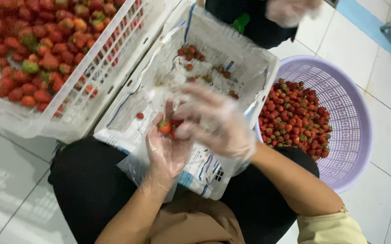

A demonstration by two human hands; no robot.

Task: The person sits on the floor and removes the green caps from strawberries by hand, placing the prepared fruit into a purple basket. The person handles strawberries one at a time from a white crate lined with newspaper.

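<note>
Centre of the frame: left hand (166, 151) in a thin clear plastic glove, palm up, fingers loosely cupped around a few small red strawberries with green caps (168, 127) – right hand (213, 122), gloved the same, blurred, fingers curled over those berries and touching them; exact grip impossible to tell. Beneath both hands, a white crate lined with printed paper (231, 54), a few loose red strawberries (191, 54) scattered in its upper part. Upper left: white slatted plastic crate (109, 49) heaped with red and some greenish strawberries (28, 45). Right of centre – round lilac plastic basket (353, 135) with a layer of small red berries (295, 117). Top edge: another person's gloved hand (290, 10) against a dark garment (258, 27)
</note>
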